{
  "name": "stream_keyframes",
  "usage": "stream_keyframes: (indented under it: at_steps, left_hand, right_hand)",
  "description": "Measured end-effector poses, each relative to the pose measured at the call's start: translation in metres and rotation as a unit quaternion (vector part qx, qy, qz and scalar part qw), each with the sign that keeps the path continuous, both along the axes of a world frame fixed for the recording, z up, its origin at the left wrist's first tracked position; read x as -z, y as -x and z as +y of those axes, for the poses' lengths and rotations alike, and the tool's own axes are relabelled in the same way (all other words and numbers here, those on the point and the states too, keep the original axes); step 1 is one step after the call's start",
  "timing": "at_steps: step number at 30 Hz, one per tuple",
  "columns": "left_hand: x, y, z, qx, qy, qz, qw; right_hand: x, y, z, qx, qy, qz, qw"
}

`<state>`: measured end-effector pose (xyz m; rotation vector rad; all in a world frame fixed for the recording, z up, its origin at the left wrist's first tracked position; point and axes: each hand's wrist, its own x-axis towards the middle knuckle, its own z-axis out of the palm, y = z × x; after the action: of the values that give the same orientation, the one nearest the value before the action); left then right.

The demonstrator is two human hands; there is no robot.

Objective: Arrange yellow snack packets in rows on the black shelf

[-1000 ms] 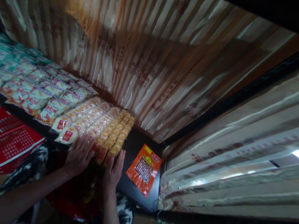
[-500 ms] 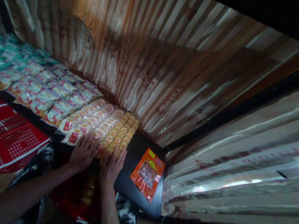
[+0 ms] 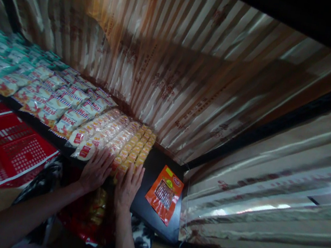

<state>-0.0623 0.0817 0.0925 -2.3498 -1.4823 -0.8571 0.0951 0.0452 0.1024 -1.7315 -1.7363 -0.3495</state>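
head view: left hand [image 3: 95, 175], right hand [image 3: 127, 188], uncurled, gripping nothing, rest at near ends of yellow packets [image 3: 131, 148]; orange pouch [image 3: 164, 194] right.

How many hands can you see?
2. The left hand is at the near end of the pale packs, and the right hand is at the near end of the yellow packs. No other hands show.
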Motion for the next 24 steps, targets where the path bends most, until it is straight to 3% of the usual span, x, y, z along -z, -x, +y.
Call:
stream_keyframes:
  at_steps: [13, 24]
  left_hand:
    - [0.006, 0.000, 0.002, 0.009, 0.004, -0.007, 1.000]
    - [-0.020, -0.039, -0.004, 0.038, 0.008, -0.008, 0.999]
  right_hand:
    - [0.005, 0.003, 0.001, -0.009, 0.027, 0.021, 0.999]
    - [0.006, -0.002, 0.010, 0.015, 0.008, 0.080, 0.997]
